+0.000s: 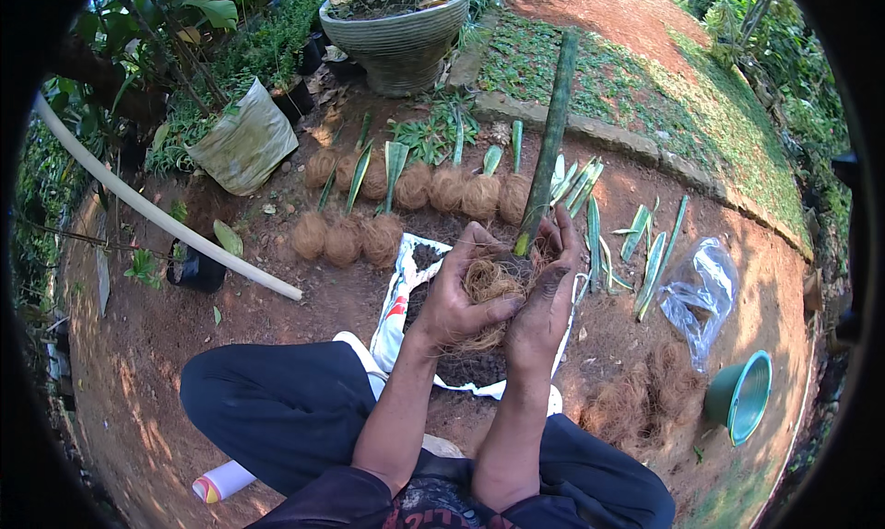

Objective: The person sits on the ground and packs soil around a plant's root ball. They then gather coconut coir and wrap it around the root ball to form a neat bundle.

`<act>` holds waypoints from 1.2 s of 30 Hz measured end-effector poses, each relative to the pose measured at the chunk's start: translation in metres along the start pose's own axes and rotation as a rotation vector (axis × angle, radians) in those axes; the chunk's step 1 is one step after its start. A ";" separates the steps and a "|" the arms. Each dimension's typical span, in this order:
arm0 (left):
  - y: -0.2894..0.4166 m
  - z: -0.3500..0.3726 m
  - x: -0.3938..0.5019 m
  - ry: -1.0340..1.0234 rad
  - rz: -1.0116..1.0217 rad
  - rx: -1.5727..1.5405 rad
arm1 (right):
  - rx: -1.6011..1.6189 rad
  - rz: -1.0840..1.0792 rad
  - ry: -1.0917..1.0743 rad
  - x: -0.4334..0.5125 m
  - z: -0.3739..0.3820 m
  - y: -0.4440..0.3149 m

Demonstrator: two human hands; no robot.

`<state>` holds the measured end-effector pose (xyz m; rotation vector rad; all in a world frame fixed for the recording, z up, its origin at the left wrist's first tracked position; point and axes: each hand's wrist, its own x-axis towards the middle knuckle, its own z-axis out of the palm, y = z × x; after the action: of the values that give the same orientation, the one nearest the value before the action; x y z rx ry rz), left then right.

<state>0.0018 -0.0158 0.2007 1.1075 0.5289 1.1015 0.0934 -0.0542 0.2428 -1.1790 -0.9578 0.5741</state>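
Between my left hand (460, 290) and my right hand (546, 301) is a ball of brown coconut fiber (491, 283), cupped from both sides. A long, dark green cylindrical snake plant leaf (553, 128) rises from it, tilted slightly right. Below my hands lies an opened white sack (394, 321) holding dark soil (470, 368). Beyond the sack, fiber balls stand in two rows, a back row (446, 190) and a shorter front row (343, 241), several with short leaf cuttings (395, 163) upright in them. Loose variegated leaf cuttings (653, 266) lie to the right.
Loose coconut fiber (646, 398), a clear plastic bag (702, 297) and a tipped green bucket (733, 398) are at the right. At the left are a pale pole (166, 218), a black plant bag (197, 266) and a whitish sack (245, 142). A large ribbed pot (397, 38) and stone edging (608, 135) stand beyond.
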 end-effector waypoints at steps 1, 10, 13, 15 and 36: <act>-0.003 0.002 -0.001 0.011 0.005 0.037 | 0.027 0.064 -0.018 0.002 -0.003 -0.002; 0.035 -0.003 0.024 0.161 0.116 -0.398 | 0.643 0.220 -0.089 0.051 -0.023 -0.004; 0.059 -0.002 0.033 0.117 0.127 -0.329 | 0.735 0.205 -0.340 0.056 -0.025 0.001; 0.073 -0.002 0.039 0.203 0.081 -0.270 | 0.695 0.110 -0.535 0.054 -0.026 0.002; 0.053 -0.048 0.046 0.267 0.298 0.506 | 0.184 0.444 -0.156 0.033 0.015 -0.021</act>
<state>-0.0412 0.0483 0.2362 1.5215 0.9087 1.4317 0.0952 -0.0270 0.2746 -1.1978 -0.7534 1.0996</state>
